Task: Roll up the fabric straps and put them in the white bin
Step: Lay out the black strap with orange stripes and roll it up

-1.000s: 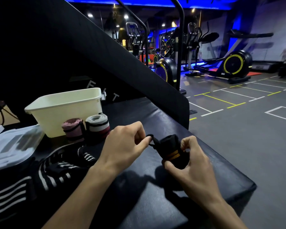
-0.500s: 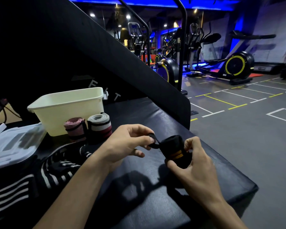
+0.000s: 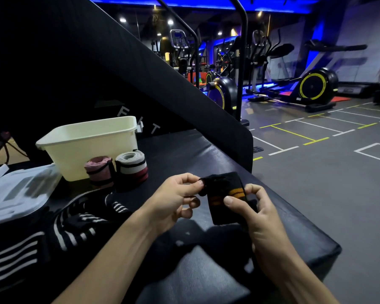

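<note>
Rolling, head view: I hold the black fabric strap roll with orange stripes [image 3: 225, 197] above the black padded bench [image 3: 206, 270].
Left hand [image 3: 173, 200]: pinches the loose loop end, I judge for tension.
Right hand [image 3: 259, 218]: grips the roll's body.
White plastic bin [image 3: 90, 148]: well apart, rear left; strap not yet inside.
Change: roll now turned, stripes facing me.

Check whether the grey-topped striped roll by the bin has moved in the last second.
No. The grey-topped roll stands just in front of the white bin, touching the pink roll, as before.
</note>
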`<state>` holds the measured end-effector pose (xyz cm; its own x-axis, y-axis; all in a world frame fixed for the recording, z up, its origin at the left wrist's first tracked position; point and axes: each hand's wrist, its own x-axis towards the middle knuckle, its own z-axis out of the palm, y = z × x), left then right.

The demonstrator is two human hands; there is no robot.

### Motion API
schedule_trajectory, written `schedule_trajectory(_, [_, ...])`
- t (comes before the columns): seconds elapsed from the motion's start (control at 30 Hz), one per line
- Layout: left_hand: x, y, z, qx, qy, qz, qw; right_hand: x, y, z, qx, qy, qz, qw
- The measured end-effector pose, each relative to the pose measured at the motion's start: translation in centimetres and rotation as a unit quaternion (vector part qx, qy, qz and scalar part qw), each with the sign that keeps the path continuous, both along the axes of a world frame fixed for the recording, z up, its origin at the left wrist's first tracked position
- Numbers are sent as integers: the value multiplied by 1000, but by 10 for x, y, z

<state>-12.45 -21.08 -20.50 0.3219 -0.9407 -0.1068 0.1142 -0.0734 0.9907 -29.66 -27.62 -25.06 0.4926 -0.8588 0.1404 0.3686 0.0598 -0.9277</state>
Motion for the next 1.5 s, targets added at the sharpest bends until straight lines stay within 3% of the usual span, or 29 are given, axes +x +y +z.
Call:
schedule_trajectory(0.17, [-2, 0, 0, -8, -22, 1, 1000, -1, 0, 3, 69, -105, 99, 987])
schedule_trajectory(0.43, [-5, 1, -1, -52, -66, -2, 997, -10, -6, 4, 45, -111, 227, 966])
schedule_trajectory(0.57, [-14, -4, -6, -109, -88, 57, 989, -9, -11, -1, -5, -83, 168, 982])
schedule_trajectory(0.67, [-18, -7, -8, -158, -99, 104, 977, -5, -13, -8, -97, -39, 75, 992])
schedule_trajectory(0.87, [-29, -14, -22, -208, -192, 189, 940, 4, -9, -10, -249, 62, -59, 965])
schedule_trajectory(1.03, [-34, -14, -22, -231, -206, 202, 929, 1, 7, 0, -247, 70, 38, 966])
schedule_trajectory(1.3, [-37, -10, -24, -197, -238, 143, 940, 1, -4, -9, -260, 103, -45, 959])
schedule_trajectory(1.5, [-37, -8, -17, -174, -177, 96, 964, -2, -12, -12, -259, 95, -47, 960])
